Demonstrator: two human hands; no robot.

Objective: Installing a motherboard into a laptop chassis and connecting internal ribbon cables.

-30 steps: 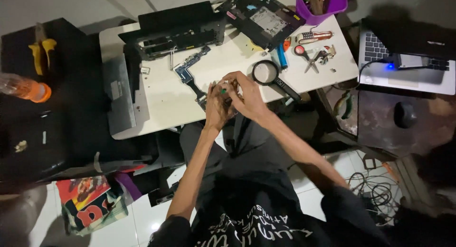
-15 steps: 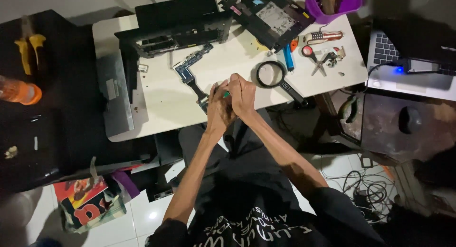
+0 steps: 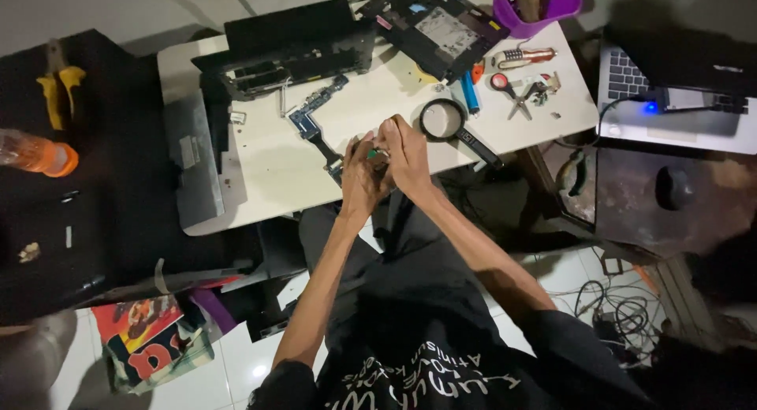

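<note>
Both hands meet at the near edge of the white desk, pressed close together over one small part. The left hand curls in from the left and the right hand closes over it from the right, their fingers pinched around a small green-tipped piece that shows only as a speck between them; what it is I cannot tell. It sits right at the fingertips of both hands, neither one clearly nearer, just above the desk's front edge. Just to its left, a narrow blue circuit board and its dark ribbon run diagonally away toward the dismantled black laptop base. To the right, near the right hand, lies a magnifying glass, its handle pointing away to the right.
</note>
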